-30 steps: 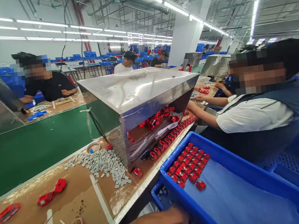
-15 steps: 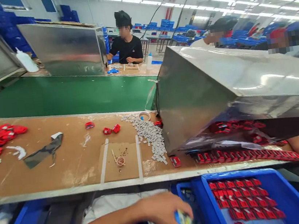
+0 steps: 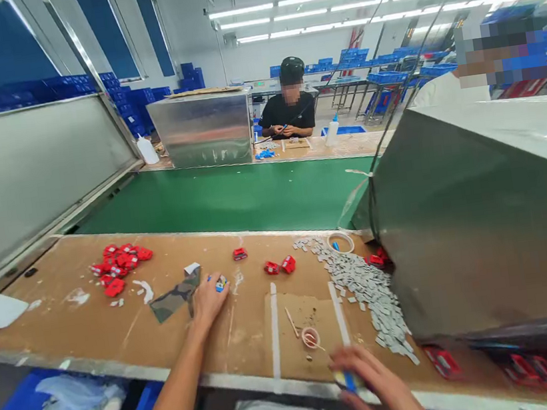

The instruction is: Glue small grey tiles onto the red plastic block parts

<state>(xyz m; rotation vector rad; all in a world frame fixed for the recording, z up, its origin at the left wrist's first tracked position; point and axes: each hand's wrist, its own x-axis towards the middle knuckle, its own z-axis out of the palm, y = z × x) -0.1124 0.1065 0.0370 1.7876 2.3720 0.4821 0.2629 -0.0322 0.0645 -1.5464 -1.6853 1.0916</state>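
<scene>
Fingers curled, a left hand (image 3: 208,299) holds a small blue-and-yellow piece (image 3: 220,283) beside camouflage cloth (image 3: 170,302) on the worktop (image 3: 144,336); a blurred right hand (image 3: 377,383), fingers partly spread, pinches a blue-and-white item (image 3: 348,381) near the front edge. Red plastic parts (image 3: 120,262) lie beyond.

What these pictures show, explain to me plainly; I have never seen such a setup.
There is no robot: a person works bare-handed, and every picture comes from one camera worn on that person's head. The brown worktable bears red toy cars, small grey pieces and a small round cup. Beyond it runs a green conveyor belt. The left hand has its fingers on a small blue-and-yellow piece; the right hand, blurred, holds something similarly coloured.
</scene>
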